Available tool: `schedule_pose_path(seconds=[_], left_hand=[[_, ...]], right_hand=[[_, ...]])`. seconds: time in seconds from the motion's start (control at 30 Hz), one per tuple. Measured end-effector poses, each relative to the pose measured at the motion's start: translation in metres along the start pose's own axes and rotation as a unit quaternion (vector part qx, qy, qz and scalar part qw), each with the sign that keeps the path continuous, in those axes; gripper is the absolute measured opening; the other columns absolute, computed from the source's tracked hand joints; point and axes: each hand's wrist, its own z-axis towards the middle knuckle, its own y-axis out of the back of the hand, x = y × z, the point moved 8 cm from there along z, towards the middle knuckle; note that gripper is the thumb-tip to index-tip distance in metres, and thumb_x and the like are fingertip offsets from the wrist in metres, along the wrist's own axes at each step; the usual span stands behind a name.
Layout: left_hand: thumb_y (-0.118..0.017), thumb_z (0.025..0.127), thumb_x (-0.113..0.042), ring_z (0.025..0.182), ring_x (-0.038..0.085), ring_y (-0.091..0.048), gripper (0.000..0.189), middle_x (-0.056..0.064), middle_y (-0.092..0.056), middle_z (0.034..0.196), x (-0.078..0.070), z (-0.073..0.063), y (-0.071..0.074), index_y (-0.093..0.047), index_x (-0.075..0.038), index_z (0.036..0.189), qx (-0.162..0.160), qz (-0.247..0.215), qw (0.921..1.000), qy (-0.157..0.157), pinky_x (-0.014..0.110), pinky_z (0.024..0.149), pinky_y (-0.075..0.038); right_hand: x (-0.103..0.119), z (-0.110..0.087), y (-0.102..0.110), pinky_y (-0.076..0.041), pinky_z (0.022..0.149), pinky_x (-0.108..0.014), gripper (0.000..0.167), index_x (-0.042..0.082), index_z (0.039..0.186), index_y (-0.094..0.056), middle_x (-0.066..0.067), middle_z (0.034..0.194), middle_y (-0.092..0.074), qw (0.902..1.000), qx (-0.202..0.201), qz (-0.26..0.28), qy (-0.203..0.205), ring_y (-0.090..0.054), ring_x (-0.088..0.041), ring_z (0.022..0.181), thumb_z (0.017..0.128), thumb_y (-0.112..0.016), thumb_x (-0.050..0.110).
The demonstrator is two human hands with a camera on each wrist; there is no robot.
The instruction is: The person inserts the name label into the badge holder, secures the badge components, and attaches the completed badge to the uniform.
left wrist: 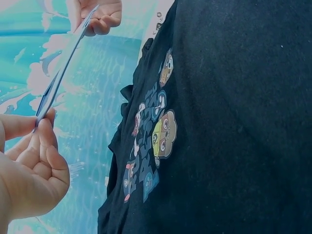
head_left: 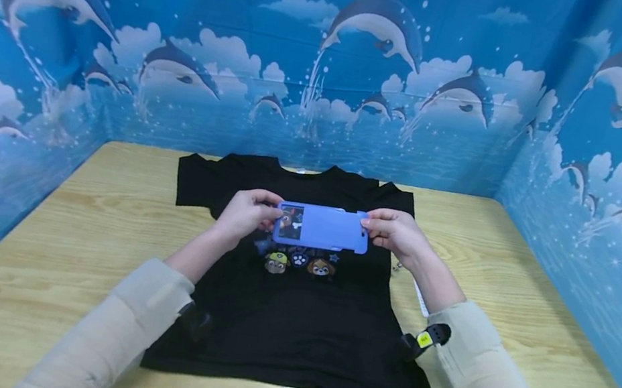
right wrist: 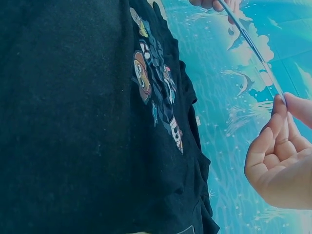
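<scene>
Both hands hold a thin blue plastic case (head_left: 332, 229) level above the black T-shirt (head_left: 289, 333). It is flat and oblong, with small notches along its edges and a rectangular window at its left end showing the print behind. My left hand (head_left: 246, 214) pinches the left end between thumb and fingers. At the opposite end, my right hand (head_left: 396, 235) does the same. Both wrist views show the case nearly edge-on, with the left hand (left wrist: 36, 170) and right hand (right wrist: 280, 156) beside the shirt. Cartoon dog faces (head_left: 300, 265) are printed on its chest, partly hidden by the case.
The T-shirt lies spread on a light wood-grain table (head_left: 113, 244), its collar toward the back. A white tag (head_left: 421, 300) and a small metal chain (head_left: 398, 266) lie by its right side, partly under the right forearm. Dolphin-printed curtains (head_left: 330, 75) enclose the table's back and sides.
</scene>
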Motion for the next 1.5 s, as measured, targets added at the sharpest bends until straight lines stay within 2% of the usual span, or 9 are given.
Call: schedule_pose_path(seconds=[0.17, 0.33, 0.57, 0.93, 1.5], left_hand=[[-0.056, 0.090, -0.011, 0.075, 0.021, -0.056, 0.026, 0.013, -0.059, 0.097, -0.001, -0.001, 0.000, -0.059, -0.004, 0.115, 0.001, 0.004, 1.0000, -0.001, 0.048, 0.083, -0.044], [-0.057, 0.090, -0.012, 0.074, 0.020, -0.056, 0.027, 0.013, -0.059, 0.096, -0.001, -0.002, 0.000, -0.059, -0.004, 0.115, 0.002, 0.009, 1.0000, -0.001, 0.047, 0.082, -0.044], [-0.056, 0.090, -0.011, 0.075, 0.020, -0.056, 0.027, 0.013, -0.059, 0.097, 0.001, -0.002, -0.001, -0.059, -0.003, 0.116, 0.007, 0.011, 0.9999, 0.000, 0.038, 0.075, -0.046], [-0.057, 0.089, -0.010, 0.074, 0.020, -0.056, 0.027, 0.015, -0.060, 0.097, 0.002, -0.003, 0.001, -0.060, -0.002, 0.115, 0.002, 0.002, 1.0000, -0.007, 0.049, 0.083, -0.044], [-0.057, 0.089, -0.010, 0.070, 0.018, -0.056, 0.029, 0.014, -0.061, 0.094, 0.002, -0.005, 0.005, -0.059, -0.001, 0.116, -0.003, 0.000, 1.0000, -0.009, 0.048, 0.082, -0.045]], right_hand=[[-0.001, 0.000, 0.002, -0.045, 0.060, -0.023, 0.005, 0.005, 0.087, -0.061, 0.001, 0.069, -0.059, 1.0000, -0.001, -0.002, -0.003, -0.053, -0.013, 0.066, 0.086, -0.065, 0.009], [-0.003, -0.001, 0.003, -0.046, 0.061, -0.023, 0.002, 0.008, 0.086, -0.062, 0.001, 0.070, -0.059, 0.9999, 0.001, -0.012, -0.004, -0.053, -0.013, 0.066, 0.088, -0.062, 0.008], [-0.007, -0.001, 0.004, -0.046, 0.061, -0.024, 0.006, 0.011, 0.082, -0.063, 0.001, 0.070, -0.059, 0.9999, 0.008, -0.012, -0.006, -0.053, -0.013, 0.066, 0.087, -0.062, 0.008], [-0.011, -0.003, 0.012, -0.045, 0.060, -0.022, 0.007, 0.011, 0.082, -0.062, 0.001, 0.070, -0.059, 0.9999, 0.004, -0.008, -0.011, -0.053, -0.012, 0.066, 0.088, -0.061, 0.007], [-0.009, -0.004, 0.016, -0.046, 0.062, -0.024, 0.007, 0.012, 0.082, -0.061, 0.001, 0.072, -0.060, 0.9997, 0.013, -0.015, -0.013, -0.053, -0.011, 0.065, 0.088, -0.061, 0.009]])
